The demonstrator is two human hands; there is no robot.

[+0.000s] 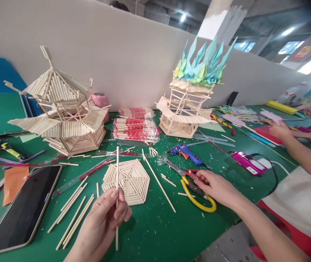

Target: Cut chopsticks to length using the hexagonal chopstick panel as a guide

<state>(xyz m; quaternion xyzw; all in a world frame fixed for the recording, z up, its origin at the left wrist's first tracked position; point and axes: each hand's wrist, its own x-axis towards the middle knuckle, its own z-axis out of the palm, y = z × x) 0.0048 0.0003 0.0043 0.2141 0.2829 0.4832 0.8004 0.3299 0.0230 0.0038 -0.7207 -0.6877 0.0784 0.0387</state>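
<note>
My left hand point(108, 214) is closed around a thin wooden stick point(117, 167), held upright at the front of the green table. Behind that stick lies a flat octagon-like panel of sticks point(137, 182) with spokes meeting at its middle. My right hand point(212, 185) has its fingers closed on red-handled pliers point(190, 172), whose jaws I cannot make out. Under and beside them lie scissors with yellow handles point(211, 208), blades pointing away to the left. A blue glue gun point(186, 153) rests just beyond. Loose sticks point(75, 218) lie left of my left hand.
Two stick pavilions, one left point(63, 127) and one with blue paper leaves point(185, 118), stand at the back. Bagged sticks point(135, 129) lie between them. A phone point(21, 207) is at left, a purple power strip point(249, 162) at right. Another person's hand point(279, 129) holds a pale piece.
</note>
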